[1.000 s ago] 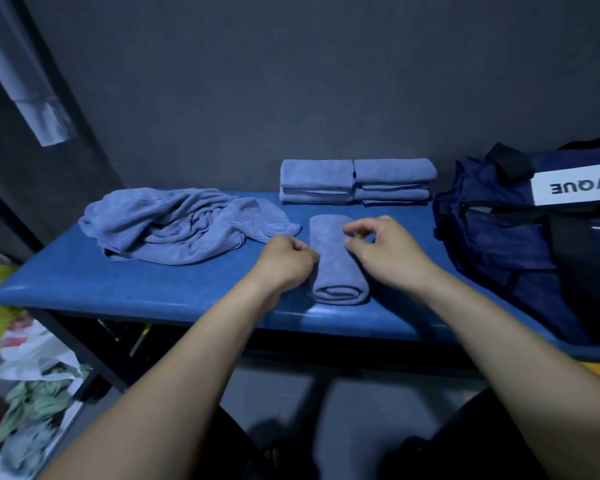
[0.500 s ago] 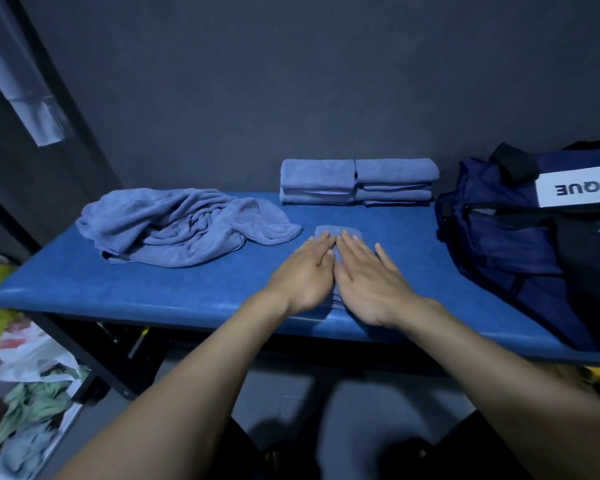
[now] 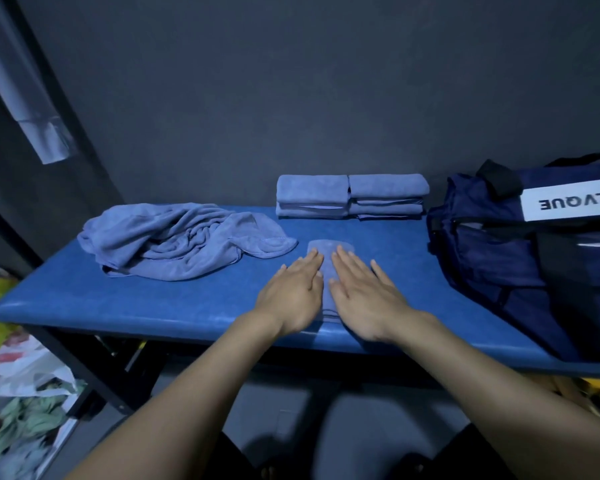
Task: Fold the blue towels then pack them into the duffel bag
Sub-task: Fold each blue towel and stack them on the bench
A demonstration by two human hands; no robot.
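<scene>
Head view shows both of my hands lying flat on a small folded towel (image 3: 327, 249) near the front edge of the blue counter (image 3: 174, 299). My left hand (image 3: 293, 289) and right hand (image 3: 362, 296) sit side by side, fingers (image 3: 343, 259) straight and slightly spread, pressing rather than gripping anything. Only the far end of that towel and a strip between my hands show; the rest is covered

Risks as I judge them: the towel sits close to the near edge, so a push toward me could slide it off. When I lift my palms the folds may spring open, since nothing pins them. Picking it up one-handed could let the layers sag apart

Far against the wall, two stacks of folded towels (image 3: 350, 195) stand touching each other. A crumpled towel (image 3: 177, 240) lies to the left, its corner close to the one under my hands, so it might drag along. On the right sits the duffel bag (image 3: 506, 244); I cannot tell how wide its opening is, so a towel could catch on the rim
</scene>
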